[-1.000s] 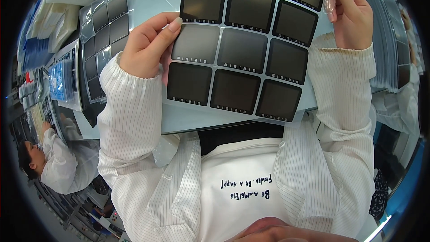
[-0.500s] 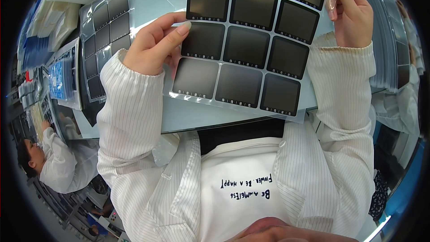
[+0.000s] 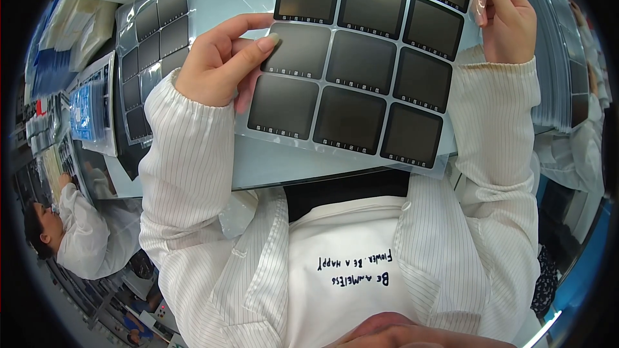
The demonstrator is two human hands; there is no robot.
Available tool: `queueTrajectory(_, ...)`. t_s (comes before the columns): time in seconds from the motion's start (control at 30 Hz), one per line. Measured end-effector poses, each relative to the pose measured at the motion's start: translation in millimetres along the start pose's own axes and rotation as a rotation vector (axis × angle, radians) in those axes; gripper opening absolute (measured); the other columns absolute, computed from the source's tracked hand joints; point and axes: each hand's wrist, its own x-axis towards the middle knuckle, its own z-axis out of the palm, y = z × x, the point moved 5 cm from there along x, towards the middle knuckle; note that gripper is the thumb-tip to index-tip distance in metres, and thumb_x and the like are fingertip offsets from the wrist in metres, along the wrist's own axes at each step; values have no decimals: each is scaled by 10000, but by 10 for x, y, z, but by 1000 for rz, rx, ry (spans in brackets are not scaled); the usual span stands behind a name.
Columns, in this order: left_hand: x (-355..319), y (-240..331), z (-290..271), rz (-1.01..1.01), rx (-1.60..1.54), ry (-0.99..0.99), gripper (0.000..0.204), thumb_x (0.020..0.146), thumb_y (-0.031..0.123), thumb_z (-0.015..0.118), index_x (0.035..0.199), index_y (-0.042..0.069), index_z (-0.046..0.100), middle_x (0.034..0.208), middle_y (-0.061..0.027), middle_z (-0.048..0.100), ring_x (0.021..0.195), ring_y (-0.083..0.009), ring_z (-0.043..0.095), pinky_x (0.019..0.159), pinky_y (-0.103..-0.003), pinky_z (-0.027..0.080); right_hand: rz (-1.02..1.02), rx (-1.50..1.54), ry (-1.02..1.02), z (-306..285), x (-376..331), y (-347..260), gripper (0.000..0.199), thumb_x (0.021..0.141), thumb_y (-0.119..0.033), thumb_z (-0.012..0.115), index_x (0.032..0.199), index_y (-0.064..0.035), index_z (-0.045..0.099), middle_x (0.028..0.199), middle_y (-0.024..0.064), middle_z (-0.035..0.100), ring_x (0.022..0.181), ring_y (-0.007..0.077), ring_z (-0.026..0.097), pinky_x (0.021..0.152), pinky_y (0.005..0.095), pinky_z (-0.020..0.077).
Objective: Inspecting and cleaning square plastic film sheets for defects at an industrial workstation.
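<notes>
A clear sheet of dark rectangular panels [image 3: 361,64] is held up above the glass table, slightly tilted. Each panel has a black border with a row of small marks along its lower edge. My left hand [image 3: 222,61] grips the sheet's left edge, thumb on top and fingers partly hidden beneath. With its fingers closed on the sheet's far right edge, my right hand [image 3: 506,16] is near the top of the picture. The sheet's far end runs out of view.
Another sheet of dark panels [image 3: 149,48] lies at the left. Beyond it are stacked sheets and packs [image 3: 77,32] and a blue-wrapped bundle [image 3: 87,113]. A tall stack of clear sheets [image 3: 553,58] stands at the right. The glass table [image 3: 284,162] ends just before me. A co-worker [image 3: 84,232] sits at lower left.
The sheet has tilted a little and shifted slightly right at its middle, so the reflections on its near panels have changed. Both hands keep their hold.
</notes>
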Motion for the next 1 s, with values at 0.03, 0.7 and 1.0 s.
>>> queueTrajectory(0.03,1,-3,-1,-3,-16,-9,412,890,213,545,1193,-50,453,566,-17,563,348,-84,461,354,-202,353,1,-10,4,-1,3,5,132,840,-109,599,798,14,622,496,-14,492,345,58,385,344,179,269)
queueTrajectory(0.7,-8,13,6,14,18,12,410,894,200,540,1212,-42,450,559,-12,551,385,-70,470,368,-193,356,4,-17,10,-11,2,24,142,837,-124,608,793,11,623,492,-13,491,341,61,384,341,182,269)
queueTrajectory(1.0,4,6,-1,28,53,25,412,897,205,532,1207,-54,449,600,-23,571,398,-66,473,377,-191,367,7,-12,-3,-14,10,15,135,840,-119,603,801,9,623,494,-13,492,339,61,383,341,182,273)
